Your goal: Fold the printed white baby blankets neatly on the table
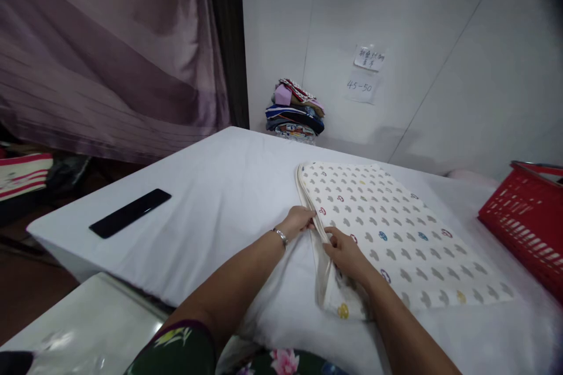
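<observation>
A cream cloth [396, 217] printed with grey shapes and a few coloured mushroom-like figures lies folded in layers on the white-covered table [202, 187]. My left hand [299, 220], with a bracelet at the wrist, pinches the layered left edge of the cloth. Just nearer to me, my right hand [345, 249] grips the same edge between thumb and fingers. Below the right hand, a corner of the cloth hangs loose and creased toward the table's front edge. Parts of the fingers are hidden by the fabric.
On the left of the table lies a flat black object [131, 212]. A red plastic basket [523, 217] stands at the right. Folded fabrics [295, 108] are piled at the back by the wall, which bears handwritten paper notes [368, 58]. A mauve curtain [118, 53] hangs behind.
</observation>
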`<state>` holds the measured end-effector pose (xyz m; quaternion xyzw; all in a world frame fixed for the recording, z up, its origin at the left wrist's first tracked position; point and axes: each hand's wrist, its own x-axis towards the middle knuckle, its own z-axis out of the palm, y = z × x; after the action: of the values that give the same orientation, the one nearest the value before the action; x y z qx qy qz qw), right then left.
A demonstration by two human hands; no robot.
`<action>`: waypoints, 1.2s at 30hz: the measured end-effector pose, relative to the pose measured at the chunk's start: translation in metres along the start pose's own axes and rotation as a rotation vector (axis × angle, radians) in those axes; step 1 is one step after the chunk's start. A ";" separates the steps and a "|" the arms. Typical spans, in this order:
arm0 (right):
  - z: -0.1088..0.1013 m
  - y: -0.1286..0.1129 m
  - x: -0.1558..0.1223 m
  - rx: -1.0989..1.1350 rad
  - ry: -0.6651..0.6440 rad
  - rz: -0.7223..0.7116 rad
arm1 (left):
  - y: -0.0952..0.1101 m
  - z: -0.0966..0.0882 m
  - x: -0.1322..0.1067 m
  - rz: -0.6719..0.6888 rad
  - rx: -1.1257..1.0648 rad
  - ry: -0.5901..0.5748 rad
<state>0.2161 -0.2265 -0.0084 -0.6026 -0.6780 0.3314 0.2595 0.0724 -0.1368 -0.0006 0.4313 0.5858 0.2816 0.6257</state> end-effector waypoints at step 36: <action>0.005 -0.001 0.000 -0.098 0.011 0.005 | 0.010 -0.007 0.010 -0.060 -0.063 0.011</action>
<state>0.2118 -0.2275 -0.0107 -0.6182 -0.6904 0.2951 0.2325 0.0683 -0.1216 0.0034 0.3921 0.5927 0.2836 0.6438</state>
